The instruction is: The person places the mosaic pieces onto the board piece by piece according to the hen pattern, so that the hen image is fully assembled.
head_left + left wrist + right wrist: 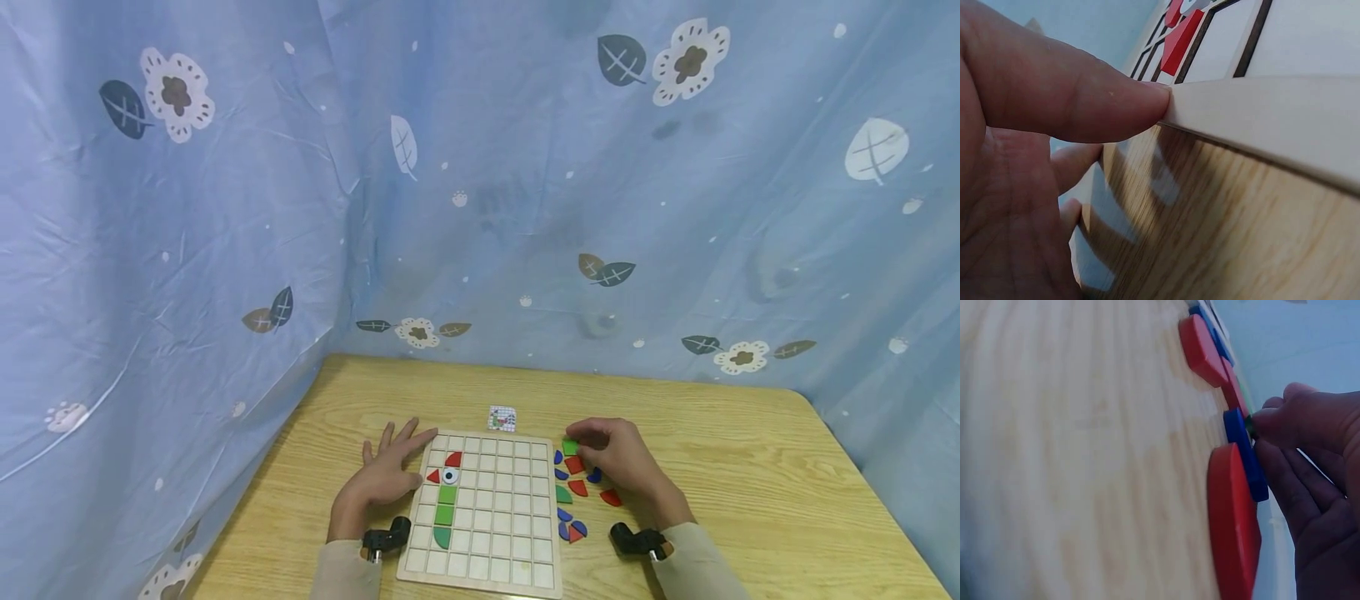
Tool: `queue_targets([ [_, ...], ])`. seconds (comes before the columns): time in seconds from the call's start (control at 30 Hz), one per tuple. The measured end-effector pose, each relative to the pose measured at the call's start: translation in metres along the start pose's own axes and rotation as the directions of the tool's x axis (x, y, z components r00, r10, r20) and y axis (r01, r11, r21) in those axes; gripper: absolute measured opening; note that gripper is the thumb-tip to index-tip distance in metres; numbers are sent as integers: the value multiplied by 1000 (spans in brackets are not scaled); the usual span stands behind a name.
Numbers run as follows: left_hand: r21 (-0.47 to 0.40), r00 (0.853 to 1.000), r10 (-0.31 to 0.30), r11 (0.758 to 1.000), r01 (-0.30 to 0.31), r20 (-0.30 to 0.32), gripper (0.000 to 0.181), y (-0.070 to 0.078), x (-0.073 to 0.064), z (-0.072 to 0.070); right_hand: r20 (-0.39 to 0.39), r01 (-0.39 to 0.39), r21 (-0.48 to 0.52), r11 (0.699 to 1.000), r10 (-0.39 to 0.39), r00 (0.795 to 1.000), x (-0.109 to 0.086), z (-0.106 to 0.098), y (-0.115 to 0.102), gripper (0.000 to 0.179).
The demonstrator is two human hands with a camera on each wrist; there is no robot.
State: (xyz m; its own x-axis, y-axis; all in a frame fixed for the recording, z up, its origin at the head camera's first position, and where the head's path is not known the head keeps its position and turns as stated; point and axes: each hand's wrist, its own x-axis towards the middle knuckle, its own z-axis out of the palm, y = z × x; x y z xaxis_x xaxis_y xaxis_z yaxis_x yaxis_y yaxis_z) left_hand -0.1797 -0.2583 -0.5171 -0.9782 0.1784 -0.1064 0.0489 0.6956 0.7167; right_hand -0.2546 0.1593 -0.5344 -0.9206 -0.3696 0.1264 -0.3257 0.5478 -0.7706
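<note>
A wooden grid board (495,575) lies on the table. On its left columns sit a red quarter-round piece (453,459), a red triangle (433,476), an eye disc (450,476), two green squares (446,505) and a green quarter-round piece (442,537). My left hand (381,482) rests at the board's left edge with fingers spread; its thumb (1129,106) touches the rim. Right of the board, my right hand (622,454) pinches a green square (571,447) between thumb and fingers, mostly covered by them in the right wrist view.
Loose red pieces (577,488), blue pieces (565,515) and a green quarter-round piece (563,495) lie along the board's right side. A small picture card (502,418) lies beyond the board's far edge. A blue patterned curtain (480,208) hangs behind the wooden table (787,500).
</note>
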Motion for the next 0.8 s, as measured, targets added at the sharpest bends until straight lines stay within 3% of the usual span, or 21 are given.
queue_targets([
  [0.3, 13, 1000, -5, 1000, 6, -13, 82, 1, 1, 1, 4, 16, -11, 1000, -16, 1000, -2, 0, -1, 32],
  [0.57, 21, 1000, -2, 1000, 2, -2, 83, 0, 0, 2, -51, 5, -53, 999, -8, 999, -8, 0, -2, 30],
  [0.8, 17, 1000, -5, 1000, 5, -4, 83, -1, -1, 0, -15, -36, -41, 998, 35, 999, -11, 0, -5, 33],
])
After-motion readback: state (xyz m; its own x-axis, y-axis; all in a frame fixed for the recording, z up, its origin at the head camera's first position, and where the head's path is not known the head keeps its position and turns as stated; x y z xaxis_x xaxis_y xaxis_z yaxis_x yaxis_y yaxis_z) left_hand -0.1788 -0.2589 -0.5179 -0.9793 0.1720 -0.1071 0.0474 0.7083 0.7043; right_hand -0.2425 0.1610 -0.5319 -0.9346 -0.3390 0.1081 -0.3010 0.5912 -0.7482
